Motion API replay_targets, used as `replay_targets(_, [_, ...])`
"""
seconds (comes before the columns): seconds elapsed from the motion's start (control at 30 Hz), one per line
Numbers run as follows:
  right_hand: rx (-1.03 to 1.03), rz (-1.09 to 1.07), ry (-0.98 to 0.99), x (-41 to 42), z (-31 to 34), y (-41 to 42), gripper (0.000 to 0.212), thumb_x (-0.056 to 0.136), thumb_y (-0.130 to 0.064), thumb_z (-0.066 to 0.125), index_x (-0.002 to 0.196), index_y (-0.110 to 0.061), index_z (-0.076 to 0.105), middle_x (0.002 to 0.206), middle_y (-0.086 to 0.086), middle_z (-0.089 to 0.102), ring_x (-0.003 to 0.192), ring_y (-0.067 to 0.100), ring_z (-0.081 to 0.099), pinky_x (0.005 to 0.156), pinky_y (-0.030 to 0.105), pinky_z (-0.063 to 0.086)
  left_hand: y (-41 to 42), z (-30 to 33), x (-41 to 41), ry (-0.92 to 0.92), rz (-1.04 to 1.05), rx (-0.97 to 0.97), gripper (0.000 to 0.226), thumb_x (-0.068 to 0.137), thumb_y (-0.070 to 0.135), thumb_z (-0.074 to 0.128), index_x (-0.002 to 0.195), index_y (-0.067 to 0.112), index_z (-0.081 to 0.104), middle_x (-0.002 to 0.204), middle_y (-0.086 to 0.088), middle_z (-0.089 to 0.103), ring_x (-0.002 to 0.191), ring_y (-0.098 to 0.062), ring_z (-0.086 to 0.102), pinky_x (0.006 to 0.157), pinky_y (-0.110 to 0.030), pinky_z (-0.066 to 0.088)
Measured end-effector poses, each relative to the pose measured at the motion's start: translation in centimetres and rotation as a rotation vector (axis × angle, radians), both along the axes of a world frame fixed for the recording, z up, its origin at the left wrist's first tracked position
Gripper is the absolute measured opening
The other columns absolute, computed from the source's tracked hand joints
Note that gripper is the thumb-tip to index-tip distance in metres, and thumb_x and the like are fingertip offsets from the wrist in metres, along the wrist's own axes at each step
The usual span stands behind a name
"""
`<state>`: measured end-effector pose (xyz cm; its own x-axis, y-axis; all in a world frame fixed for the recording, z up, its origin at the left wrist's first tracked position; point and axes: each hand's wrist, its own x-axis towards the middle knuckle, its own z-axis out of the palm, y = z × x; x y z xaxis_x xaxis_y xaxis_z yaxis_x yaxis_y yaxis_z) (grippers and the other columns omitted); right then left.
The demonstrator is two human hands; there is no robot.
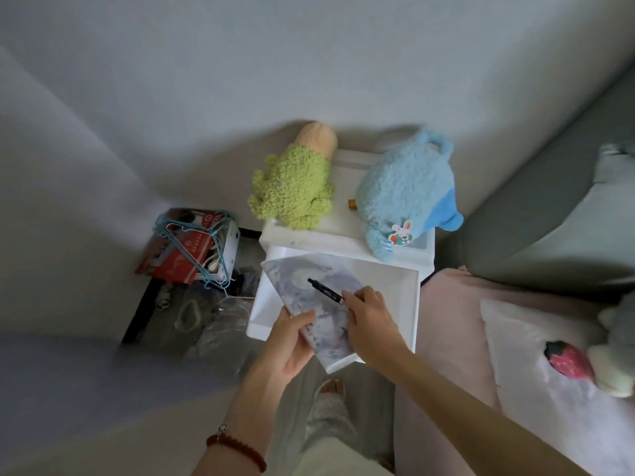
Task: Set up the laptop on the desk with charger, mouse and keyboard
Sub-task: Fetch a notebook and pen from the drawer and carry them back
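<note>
Now pen (325, 291) pinched by right fingers (354, 297), atop left-held notebook (319, 304).

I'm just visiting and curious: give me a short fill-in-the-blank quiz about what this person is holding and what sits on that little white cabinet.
1. The left hand grips a flat patterned book over the open white ____.
2. The right hand pinches a black ____.
3. On the cabinet top a green plush toy sits beside a ____ one.

Missing words: drawer; pen; blue
</note>
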<state>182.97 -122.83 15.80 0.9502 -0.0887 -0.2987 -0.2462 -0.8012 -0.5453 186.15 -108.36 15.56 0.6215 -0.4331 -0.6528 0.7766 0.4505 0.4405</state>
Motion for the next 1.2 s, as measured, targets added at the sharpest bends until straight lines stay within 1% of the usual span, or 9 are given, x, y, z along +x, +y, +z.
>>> replay_targets(0.13, [0.151, -0.034, -0.11, -2.3, 2.2, 2.0, 0.037, 0.095, -0.013, 0.04, 0.131, -0.016, 0.046, 0.121, 0.007, 0.053, 0.112, 0.021, 0.048, 0.095, 0.026, 0.038, 0.0, 2.7, -2.7, -0.087, 0.048, 0.102, 0.048, 0.083, -0.005, 0.045, 0.128, 0.009, 0.048, 0.111, -0.022, 0.065, 0.094, -0.034, 0.066, 0.079, -0.046, 0.057])
replay_targets(0.37, [0.399, -0.115, -0.282, -4.8, 5.3, 3.3, 0.032, 0.086, -0.009, 0.057, 0.114, -0.023, 0.049, 0.095, -0.014, 0.064, 0.087, 0.002, 0.057, 0.07, -0.004, 0.035, 0.7, 6.7, -5.1, -0.105, 0.15, 0.073, 0.047, 0.081, 0.03, 0.054, 0.118, 0.002, 0.058, 0.112, -0.023, 0.064, 0.101, -0.036, 0.062, 0.09, -0.047, 0.049])
replay_targets(0.47, [0.44, -0.041, -0.287, -5.4, 5.8, 3.6, 0.038, 0.087, -0.011, 0.058, 0.12, -0.024, 0.045, 0.106, -0.006, 0.069, 0.098, 0.004, 0.061, 0.083, 0.005, 0.042, 0.6, 6.6, -5.5, -0.115, 0.205, 0.429, 0.04, 0.085, 0.033, 0.061, 0.116, 0.008, 0.057, 0.11, -0.021, 0.066, 0.098, -0.036, 0.064, 0.088, -0.05, 0.052])
replay_targets(0.57, [0.457, 0.048, -0.276, -5.3, 6.3, 3.6, 0.037, 0.088, -0.015, 0.057, 0.122, -0.024, 0.046, 0.117, -0.004, 0.065, 0.113, 0.01, 0.057, 0.099, 0.029, 0.046, 1.0, 7.0, -5.0, -0.146, 0.296, 0.638, 0.032, 0.087, 0.028, 0.059, 0.115, 0.012, 0.056, 0.112, -0.018, 0.064, 0.096, -0.034, 0.064, 0.089, -0.051, 0.051])
replay_targets(0.7, [0.264, 0.007, -0.38, -5.4, 5.6, 2.5, 0.032, 0.09, -0.018, 0.052, 0.122, -0.021, 0.052, 0.12, 0.001, 0.059, 0.111, 0.018, 0.054, 0.096, 0.026, 0.041, 3.1, 8.2, -3.8, -0.379, 0.334, 0.954, 0.039, 0.089, 0.025, 0.056, 0.124, 0.008, 0.05, 0.119, -0.008, 0.057, 0.11, -0.027, 0.055, 0.089, -0.03, 0.043])
replay_targets(0.87, [0.031, 0.063, -0.19, -4.6, 3.0, 1.1, 0.033, 0.095, -0.017, 0.043, 0.127, -0.018, 0.048, 0.133, 0.0, 0.051, 0.12, 0.018, 0.048, 0.102, 0.029, 0.037, 7.2, 9.0, -2.1, -0.756, 0.198, 1.425, 0.031, 0.09, 0.025, 0.056, 0.114, 0.006, 0.052, 0.098, -0.014, 0.067, 0.085, -0.028, 0.063, 0.07, -0.027, 0.04])
replay_targets(1.0, [-0.281, 0.517, -0.086, -4.8, -0.4, 1.0, 0.04, 0.088, -0.019, 0.057, 0.128, -0.017, 0.05, 0.134, 0.002, 0.051, 0.12, 0.023, 0.051, 0.097, 0.033, 0.044, 9.4, 6.6, -2.9, -0.867, 0.042, 1.708, 0.033, 0.089, 0.024, 0.056, 0.119, 0.009, 0.051, 0.087, -0.021, 0.068, 0.076, -0.037, 0.065, 0.062, -0.034, 0.046])
replay_targets(1.1, [-0.477, 0.862, -0.15, -4.3, -2.7, 1.5, 0.06, 0.05, -0.029, 0.088, 0.107, -0.026, 0.069, 0.121, -0.003, 0.065, 0.108, 0.018, 0.064, 0.083, 0.031, 0.056, 10.0, 4.4, -3.5, -0.817, -0.018, 1.762, 0.034, 0.088, 0.027, 0.057, 0.12, 0.016, 0.052, 0.085, -0.017, 0.07, 0.073, -0.036, 0.066, 0.057, -0.033, 0.046])
replay_targets(1.2, [-0.712, 1.15, -0.157, -2.2, -4.9, 1.7, 0.059, 0.051, -0.039, 0.086, 0.107, -0.034, 0.069, 0.131, -0.012, 0.057, 0.123, 0.013, 0.052, 0.098, 0.038, 0.048, 10.2, 2.6, -2.9, -0.828, -0.028, 1.783, 0.031, 0.085, 0.022, 0.062, 0.114, 0.014, 0.057, 0.078, -0.017, 0.07, 0.067, -0.035, 0.066, 0.055, -0.031, 0.041])
